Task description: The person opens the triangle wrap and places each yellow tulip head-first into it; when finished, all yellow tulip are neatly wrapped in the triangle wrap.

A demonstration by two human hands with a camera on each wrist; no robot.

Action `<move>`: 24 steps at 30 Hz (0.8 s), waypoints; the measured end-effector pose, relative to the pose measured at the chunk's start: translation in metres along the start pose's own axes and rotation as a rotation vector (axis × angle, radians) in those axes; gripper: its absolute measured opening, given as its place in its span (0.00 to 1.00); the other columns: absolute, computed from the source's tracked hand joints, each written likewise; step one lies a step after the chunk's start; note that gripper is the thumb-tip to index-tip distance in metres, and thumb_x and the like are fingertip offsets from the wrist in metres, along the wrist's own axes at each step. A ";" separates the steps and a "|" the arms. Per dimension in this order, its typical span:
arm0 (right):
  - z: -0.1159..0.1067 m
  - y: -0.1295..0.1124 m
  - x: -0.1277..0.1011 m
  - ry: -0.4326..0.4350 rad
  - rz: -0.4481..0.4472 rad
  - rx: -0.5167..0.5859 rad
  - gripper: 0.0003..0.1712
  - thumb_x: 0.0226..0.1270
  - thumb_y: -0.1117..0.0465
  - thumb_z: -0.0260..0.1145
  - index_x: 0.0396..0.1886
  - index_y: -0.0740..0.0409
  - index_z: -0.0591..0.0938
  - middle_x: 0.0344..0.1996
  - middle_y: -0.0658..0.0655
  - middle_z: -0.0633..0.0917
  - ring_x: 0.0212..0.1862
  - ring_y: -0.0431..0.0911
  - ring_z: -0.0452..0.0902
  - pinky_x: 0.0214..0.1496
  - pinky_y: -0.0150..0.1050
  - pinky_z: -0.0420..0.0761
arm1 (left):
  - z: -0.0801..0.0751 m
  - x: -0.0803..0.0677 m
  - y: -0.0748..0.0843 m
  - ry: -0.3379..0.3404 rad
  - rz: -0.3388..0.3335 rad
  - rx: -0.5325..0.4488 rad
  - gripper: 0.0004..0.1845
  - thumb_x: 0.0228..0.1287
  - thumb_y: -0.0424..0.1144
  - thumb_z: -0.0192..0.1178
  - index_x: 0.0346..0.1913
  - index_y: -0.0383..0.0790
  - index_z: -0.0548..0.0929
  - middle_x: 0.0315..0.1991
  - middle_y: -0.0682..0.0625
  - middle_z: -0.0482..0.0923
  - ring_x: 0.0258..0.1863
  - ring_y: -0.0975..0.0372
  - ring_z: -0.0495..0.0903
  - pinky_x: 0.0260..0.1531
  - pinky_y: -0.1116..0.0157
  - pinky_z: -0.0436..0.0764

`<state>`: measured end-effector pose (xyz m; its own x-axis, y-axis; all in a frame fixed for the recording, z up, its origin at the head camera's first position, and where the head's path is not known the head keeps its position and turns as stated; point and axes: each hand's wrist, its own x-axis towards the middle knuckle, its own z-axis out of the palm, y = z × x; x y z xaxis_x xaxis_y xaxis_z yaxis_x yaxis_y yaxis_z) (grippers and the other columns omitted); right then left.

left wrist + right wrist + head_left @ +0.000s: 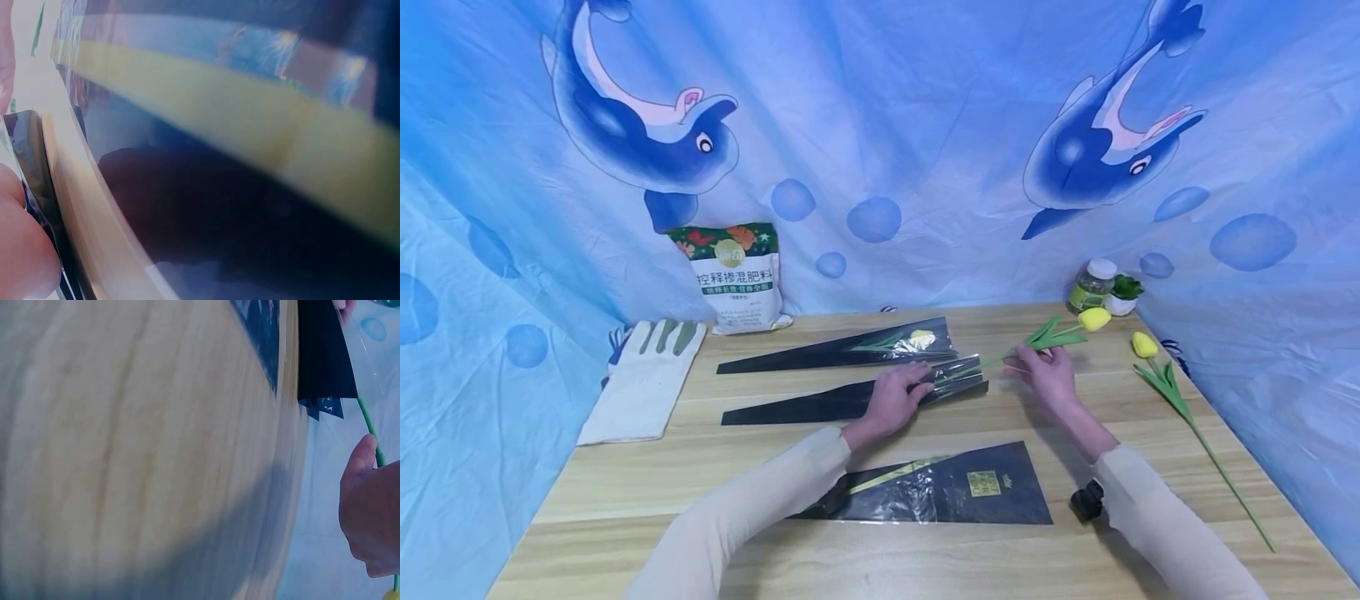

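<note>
My left hand [895,396] holds a narrow black-and-clear flower sleeve [820,406] by its upper part, near the wide mouth. In the left wrist view a fingertip [28,256] lies against a dark sleeve edge. To the right, my right hand [1047,375] pinches a yellow artificial tulip [1093,319] just below its green leaves. Its stem [367,419] runs from the hand into the sleeve's mouth. Behind this lies another black sleeve [797,357] with a yellow tulip inside. Nearest me is a wider, flat black sleeve [940,492] with a gold label, partly under my left forearm.
A single yellow tulip [1195,425] lies along the table's right side. White gloves [636,383] rest at the left, beside a standing fertilizer bag [737,283]. A lidded jar [1092,287] and a small potted plant [1123,296] stand at the back right. A black object [1086,502] is by the right sleeve.
</note>
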<state>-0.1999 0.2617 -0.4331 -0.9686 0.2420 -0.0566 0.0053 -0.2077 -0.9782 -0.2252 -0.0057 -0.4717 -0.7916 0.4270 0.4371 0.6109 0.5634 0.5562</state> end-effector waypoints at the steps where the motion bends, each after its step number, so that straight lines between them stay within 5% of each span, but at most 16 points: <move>1: -0.001 0.000 0.000 0.002 0.004 0.001 0.15 0.77 0.61 0.60 0.55 0.63 0.69 0.37 0.51 0.87 0.42 0.45 0.87 0.51 0.42 0.83 | 0.000 0.000 0.000 0.001 0.001 -0.001 0.18 0.65 0.37 0.68 0.55 0.32 0.85 0.55 0.41 0.82 0.58 0.48 0.79 0.61 0.51 0.74; 7: -0.004 -0.004 -0.002 0.023 0.035 0.015 0.13 0.79 0.59 0.57 0.54 0.62 0.71 0.36 0.48 0.86 0.42 0.41 0.86 0.57 0.44 0.79 | -0.001 0.000 -0.001 0.010 0.002 -0.013 0.18 0.64 0.36 0.68 0.55 0.32 0.84 0.55 0.41 0.81 0.58 0.48 0.79 0.62 0.52 0.74; 14: -0.001 -0.005 0.000 0.069 0.042 0.102 0.14 0.76 0.66 0.60 0.54 0.55 0.66 0.32 0.52 0.88 0.36 0.44 0.88 0.52 0.44 0.82 | -0.003 0.002 -0.001 -0.014 -0.023 -0.015 0.19 0.65 0.38 0.68 0.57 0.34 0.84 0.57 0.42 0.80 0.60 0.49 0.78 0.64 0.53 0.71; 24: 0.003 -0.003 -0.003 0.104 0.063 0.105 0.14 0.72 0.68 0.63 0.52 0.60 0.69 0.30 0.52 0.88 0.36 0.45 0.88 0.45 0.39 0.85 | -0.003 0.000 0.001 -0.028 -0.035 -0.031 0.19 0.66 0.38 0.67 0.57 0.33 0.83 0.58 0.41 0.80 0.61 0.48 0.77 0.64 0.51 0.71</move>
<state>-0.1980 0.2583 -0.4292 -0.9364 0.3208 -0.1424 0.0337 -0.3217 -0.9462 -0.2251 -0.0075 -0.4688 -0.8124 0.4274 0.3967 0.5822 0.5562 0.5931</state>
